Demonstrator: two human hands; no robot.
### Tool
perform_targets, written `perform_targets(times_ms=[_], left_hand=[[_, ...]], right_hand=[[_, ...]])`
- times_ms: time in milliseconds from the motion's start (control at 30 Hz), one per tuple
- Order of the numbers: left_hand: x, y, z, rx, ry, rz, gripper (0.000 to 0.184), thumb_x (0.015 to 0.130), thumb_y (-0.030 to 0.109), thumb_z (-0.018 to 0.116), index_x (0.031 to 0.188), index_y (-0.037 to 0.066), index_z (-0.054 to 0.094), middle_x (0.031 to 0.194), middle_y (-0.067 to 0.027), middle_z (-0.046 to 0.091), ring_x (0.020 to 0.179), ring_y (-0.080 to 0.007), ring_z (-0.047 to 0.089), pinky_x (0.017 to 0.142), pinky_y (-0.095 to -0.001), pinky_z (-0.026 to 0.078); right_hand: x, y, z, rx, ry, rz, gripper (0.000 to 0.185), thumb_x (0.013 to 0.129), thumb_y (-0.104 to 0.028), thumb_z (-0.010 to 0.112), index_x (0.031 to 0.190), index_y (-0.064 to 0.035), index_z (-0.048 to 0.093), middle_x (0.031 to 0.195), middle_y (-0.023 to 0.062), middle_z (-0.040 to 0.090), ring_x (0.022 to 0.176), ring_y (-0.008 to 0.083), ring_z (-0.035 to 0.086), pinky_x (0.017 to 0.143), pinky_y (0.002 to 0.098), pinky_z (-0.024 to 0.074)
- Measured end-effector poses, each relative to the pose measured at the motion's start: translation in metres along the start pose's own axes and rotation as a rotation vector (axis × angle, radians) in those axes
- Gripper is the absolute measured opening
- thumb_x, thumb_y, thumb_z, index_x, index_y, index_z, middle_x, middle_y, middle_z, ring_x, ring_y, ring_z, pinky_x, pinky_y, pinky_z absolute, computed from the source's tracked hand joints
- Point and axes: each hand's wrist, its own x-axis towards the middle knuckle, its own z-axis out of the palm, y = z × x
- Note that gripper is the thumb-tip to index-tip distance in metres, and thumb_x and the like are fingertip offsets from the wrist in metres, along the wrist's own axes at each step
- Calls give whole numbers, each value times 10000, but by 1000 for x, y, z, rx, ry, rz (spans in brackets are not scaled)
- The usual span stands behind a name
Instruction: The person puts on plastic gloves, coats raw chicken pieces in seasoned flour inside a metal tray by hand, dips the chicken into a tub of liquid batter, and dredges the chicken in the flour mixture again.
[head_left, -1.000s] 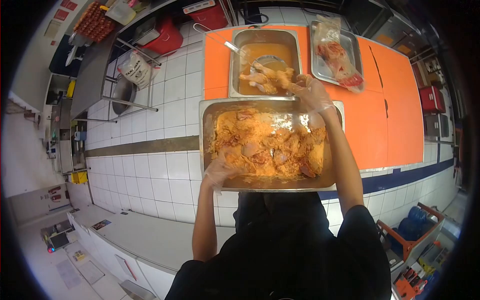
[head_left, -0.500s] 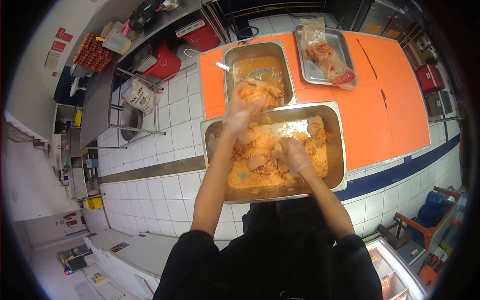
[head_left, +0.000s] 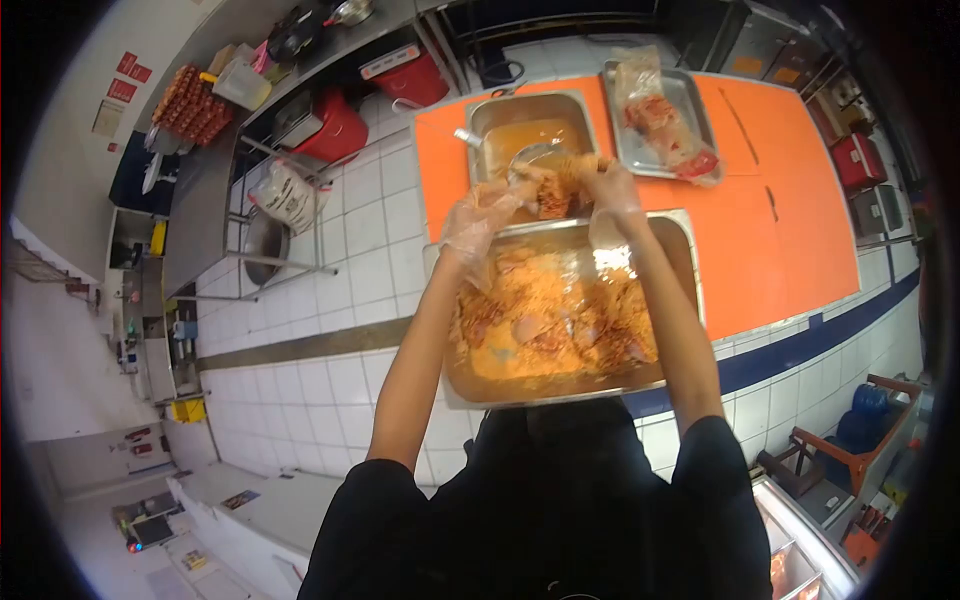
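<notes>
Orange-coated meat is held over a pan.

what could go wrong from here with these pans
Chicken between the left hand and right hand could slip, splashing liquid from the small pan. The handle jutting past that pan's rim might be knocked. The big pan sits near the edge of the table, so a bump could shift it.

You wear a black shirt with short sleeves (they are of the same black), and on your hands are thin, transparent, wrinkled gloves.
</notes>
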Motion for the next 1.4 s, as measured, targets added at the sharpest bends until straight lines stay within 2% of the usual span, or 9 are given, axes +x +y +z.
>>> perform_targets(times_ms=[100,233,433,467,733,833,933,1100,1400], left_hand=[[-48,-31,-45,302,-211,-266,550,947,380,776,1333,8,657,1127,-136,725,1033,-203,686,918,-354,571],[-94,-64,-25,887,-316,-448,832,830,383,830,1496,-14,529,1504,-344,518,1430,-444,489,1181,-489,414],[-134,-173,19,1273,-146,-378,1135,872,239,790,1665,-33,26,1672,-397,175,1450,-505,444,1189,-434,430],[-140,-190,16,1283,-162,-380,1135,872,239,790,1665,-33,26,1672,-397,175,1450,-505,444,1189,-434,430],[-131,-245,5,973,-70,-447,907,909,212,757,1598,-6,208,1411,-319,397,1312,-493,538,1115,-462,480],[-137,-190,0,735,-90,-463,831,928,169,677,1606,-60,254,1499,-338,378,1433,-506,407,1215,-468,363],[-144,-202,3,895,-96,-380,844,921,116,670,1632,-21,238,1619,-343,257,1419,-523,429,1169,-472,414],[-141,-222,-2,847,-77,-289,919,932,153,704,1667,21,167,1492,-320,506,1255,-519,591,1069,-475,508],[-139,-195,-8,-195,-63,-596,874,917,43,720,1622,6,204,1156,-284,728,998,-334,765,811,-394,644]], right_hand=[[-4,9,15,-171,235,-204,378,925,-379,735,996,-8,730,779,98,728,685,131,671,637,330,534],[-87,35,28,-241,-330,149,462,925,-295,756,1305,-34,713,1123,228,768,1075,286,746,920,399,571],[-146,65,129,-990,-237,-601,968,857,-229,813,1659,-83,289,1551,326,471,1262,388,649,1025,408,558],[-141,60,142,-1071,-368,-345,1086,817,-226,841,1678,-93,193,1565,366,406,1272,418,632,1039,410,553],[-135,96,167,-1430,-682,-273,807,883,-254,721,1586,-54,378,1341,311,527,1165,433,637,1004,452,547],[-155,106,152,-905,-470,-152,768,855,-303,747,1505,-24,448,1342,248,545,1219,372,589,977,454,545],[-174,116,122,-1172,-428,-812,589,820,-115,786,1343,-22,532,1291,252,539,1029,332,687,849,419,598],[-182,88,72,227,-311,50,643,793,155,738,1351,-66,508,1327,88,546,987,144,663,759,286,573],[-55,-31,27,-171,-76,-330,563,862,-108,709,1392,-27,540,1337,187,627,1240,313,633,1093,375,495]])
